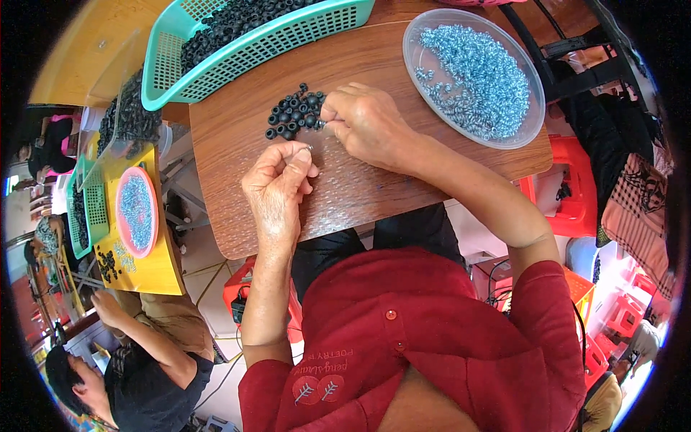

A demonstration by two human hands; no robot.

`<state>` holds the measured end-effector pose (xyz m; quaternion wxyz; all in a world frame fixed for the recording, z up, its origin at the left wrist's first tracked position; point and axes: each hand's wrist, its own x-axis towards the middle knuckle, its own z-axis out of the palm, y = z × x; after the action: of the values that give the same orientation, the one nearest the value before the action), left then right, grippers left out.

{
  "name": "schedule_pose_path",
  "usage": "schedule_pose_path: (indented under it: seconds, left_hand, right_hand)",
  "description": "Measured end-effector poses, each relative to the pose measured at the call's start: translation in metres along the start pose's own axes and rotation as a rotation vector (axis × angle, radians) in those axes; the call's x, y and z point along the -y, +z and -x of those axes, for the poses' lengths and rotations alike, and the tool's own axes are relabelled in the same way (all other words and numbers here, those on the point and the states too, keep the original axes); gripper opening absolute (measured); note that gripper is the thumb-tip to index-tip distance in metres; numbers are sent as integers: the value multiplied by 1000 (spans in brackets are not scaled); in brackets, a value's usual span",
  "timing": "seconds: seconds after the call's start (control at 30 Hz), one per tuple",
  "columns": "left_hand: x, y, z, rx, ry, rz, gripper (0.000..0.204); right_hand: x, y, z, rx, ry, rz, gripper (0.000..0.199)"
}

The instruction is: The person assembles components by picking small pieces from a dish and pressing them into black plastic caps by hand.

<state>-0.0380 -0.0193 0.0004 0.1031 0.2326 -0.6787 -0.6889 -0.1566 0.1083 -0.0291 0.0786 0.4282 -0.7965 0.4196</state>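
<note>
My left hand (279, 183) is closed in a pinch, with the tip of a small silvery piece (310, 147) showing between thumb and forefinger. Just right of the pile of round black hollow caps (294, 114), my right hand (371, 126) is also pinched shut. At its fingertips shows another small silvery coil-like piece (321, 124), beside the nearest caps; whether it touches a cap I cannot tell. To the right, a round clear plastic tray (425, 90) holds many shiny silvery-blue pieces (479, 83) that look like little springs.
A turquoise plastic basket (252, 66) full of black caps sits at the back left of the brown wooden table (237, 209). At left, another person (144, 367) works at a yellow table (160, 252) with a pink tray (152, 189). Red stools (576, 187) stand right.
</note>
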Motion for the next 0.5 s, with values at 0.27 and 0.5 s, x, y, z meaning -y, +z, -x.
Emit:
schedule_pose_path:
  seconds: [0.27,0.5]
  left_hand:
    - [6,-3,0,0,-20,22,11]
    - [4,4,-1,83,-92,150,11]
  right_hand:
    - [1,-13,8,-23,41,-9,10]
    - [17,-8,20,-2,-1,-306,13]
